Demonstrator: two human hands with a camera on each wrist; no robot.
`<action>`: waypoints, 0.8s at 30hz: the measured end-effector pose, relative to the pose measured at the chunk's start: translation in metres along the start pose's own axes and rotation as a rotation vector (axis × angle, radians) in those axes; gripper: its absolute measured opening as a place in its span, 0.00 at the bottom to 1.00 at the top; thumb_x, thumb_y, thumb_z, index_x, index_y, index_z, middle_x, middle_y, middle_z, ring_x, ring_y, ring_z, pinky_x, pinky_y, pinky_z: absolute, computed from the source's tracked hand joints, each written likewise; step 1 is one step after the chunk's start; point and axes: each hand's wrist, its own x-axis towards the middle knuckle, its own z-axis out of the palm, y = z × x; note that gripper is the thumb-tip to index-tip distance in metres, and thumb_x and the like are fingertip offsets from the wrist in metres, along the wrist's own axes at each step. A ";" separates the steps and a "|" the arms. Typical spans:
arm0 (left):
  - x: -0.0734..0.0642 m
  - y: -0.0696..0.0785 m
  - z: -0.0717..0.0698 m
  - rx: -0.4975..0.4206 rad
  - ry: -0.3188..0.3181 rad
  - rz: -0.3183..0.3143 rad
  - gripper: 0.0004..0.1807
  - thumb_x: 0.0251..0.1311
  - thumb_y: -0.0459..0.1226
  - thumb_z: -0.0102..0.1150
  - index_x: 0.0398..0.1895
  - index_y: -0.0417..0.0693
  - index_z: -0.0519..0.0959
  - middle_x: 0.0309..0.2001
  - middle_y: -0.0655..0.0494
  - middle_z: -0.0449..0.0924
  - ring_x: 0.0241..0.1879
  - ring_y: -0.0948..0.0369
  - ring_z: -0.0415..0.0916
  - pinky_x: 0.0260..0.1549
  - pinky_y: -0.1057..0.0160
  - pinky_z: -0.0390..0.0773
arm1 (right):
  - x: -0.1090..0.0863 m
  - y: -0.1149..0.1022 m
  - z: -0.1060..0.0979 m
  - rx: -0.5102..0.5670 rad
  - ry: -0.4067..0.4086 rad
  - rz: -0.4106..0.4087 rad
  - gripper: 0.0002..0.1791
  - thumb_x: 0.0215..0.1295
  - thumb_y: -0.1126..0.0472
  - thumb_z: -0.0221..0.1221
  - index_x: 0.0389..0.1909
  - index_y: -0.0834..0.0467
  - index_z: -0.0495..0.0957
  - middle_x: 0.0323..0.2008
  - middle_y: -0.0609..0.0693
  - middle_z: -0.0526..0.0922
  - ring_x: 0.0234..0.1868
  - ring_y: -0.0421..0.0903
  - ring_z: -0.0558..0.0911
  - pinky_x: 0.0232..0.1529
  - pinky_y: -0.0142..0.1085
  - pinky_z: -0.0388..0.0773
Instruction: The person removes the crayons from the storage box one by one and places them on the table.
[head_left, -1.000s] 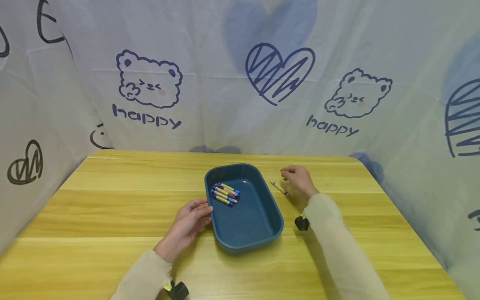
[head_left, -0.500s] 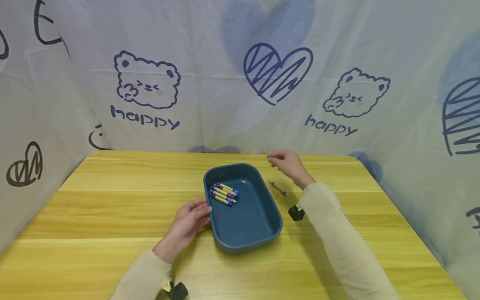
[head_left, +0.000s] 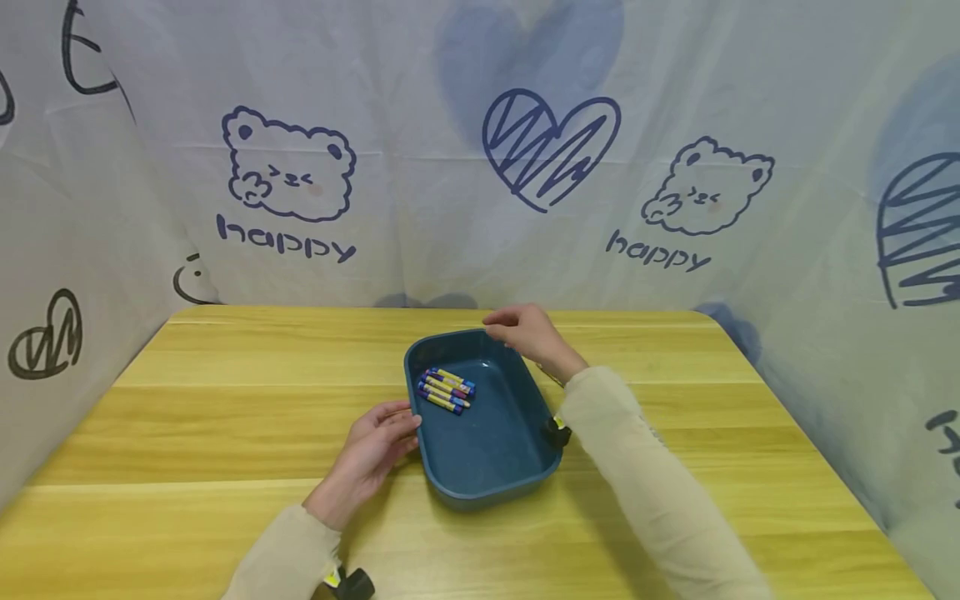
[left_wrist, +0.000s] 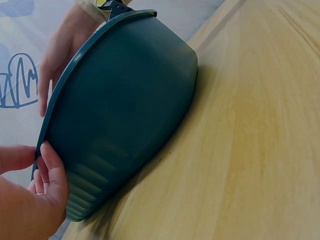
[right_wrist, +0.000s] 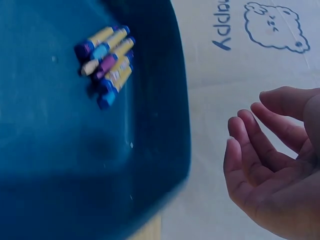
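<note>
My left hand [head_left: 372, 446] pinches the left rim of a dark blue rectangular plastic bin [head_left: 480, 458]. In the left wrist view its thumb lies over the rim and its fingers [left_wrist: 53, 172] press the outer wall. Several crayons [head_left: 446, 391] with yellow wrappers lie bunched inside the bin, toward the far left. My right hand [head_left: 534, 335] hovers over the bin's far right corner, fingers loosely bent. Nothing lies between those fingers in the right wrist view. One more crayon [head_left: 551, 376] is on the table right of the bin, mostly hidden behind the right wrist.
The bin stands on a yellow wood-grain table [head_left: 225, 400]. A white cloth [head_left: 420, 183] printed with bears and hearts hangs behind the table and at both sides. A small black camera [head_left: 557, 431] on my right wrist hangs over the bin's right edge.
My right hand has moved from beside the loose crayon, up and left, to above the bin's far corner. My left hand and the bin have stayed in place.
</note>
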 end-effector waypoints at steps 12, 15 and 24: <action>-0.002 0.000 0.000 -0.014 -0.003 0.005 0.21 0.64 0.23 0.51 0.59 0.27 0.62 0.38 0.52 0.76 0.31 0.66 0.76 0.32 0.72 0.78 | 0.007 0.005 0.036 -0.042 -0.069 -0.011 0.16 0.69 0.62 0.58 0.53 0.65 0.79 0.48 0.57 0.81 0.47 0.55 0.80 0.46 0.40 0.79; -0.002 -0.001 0.000 -0.014 -0.002 0.003 0.21 0.64 0.23 0.51 0.59 0.27 0.62 0.38 0.52 0.76 0.31 0.65 0.76 0.33 0.72 0.78 | 0.009 0.011 0.042 -0.041 -0.077 -0.019 0.15 0.68 0.62 0.58 0.52 0.66 0.80 0.47 0.57 0.82 0.45 0.52 0.80 0.46 0.40 0.79; -0.002 -0.003 0.001 -0.019 -0.004 0.009 0.20 0.63 0.22 0.51 0.57 0.27 0.63 0.38 0.52 0.76 0.31 0.66 0.76 0.32 0.72 0.78 | 0.010 0.024 0.057 -0.069 -0.095 0.049 0.13 0.69 0.60 0.58 0.49 0.63 0.82 0.42 0.55 0.84 0.42 0.48 0.82 0.43 0.39 0.80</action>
